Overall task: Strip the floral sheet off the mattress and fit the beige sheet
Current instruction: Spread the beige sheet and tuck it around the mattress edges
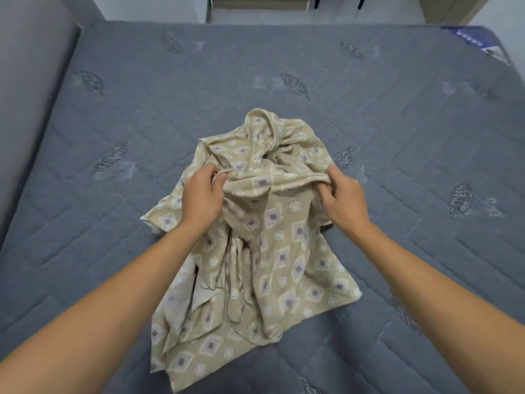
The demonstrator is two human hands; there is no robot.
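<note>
Beige sheet [255, 237] bunched mid-frame on bare grey mattress [113, 115]; my left hand [203, 194] & right hand [343, 196] each pinch its top fold, prob. to shake it open.

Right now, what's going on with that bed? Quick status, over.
Left hand and right hand both grip the bunched beige sheet. Mattress bare, grey quilting showing. Nothing in the way.

A bunched beige sheet [255, 237] with a diamond pattern lies mid-mattress [113, 109], which is bare, grey and quilted. The left hand [203, 191] and right hand [342, 199] each grip a fold near its top.
</note>
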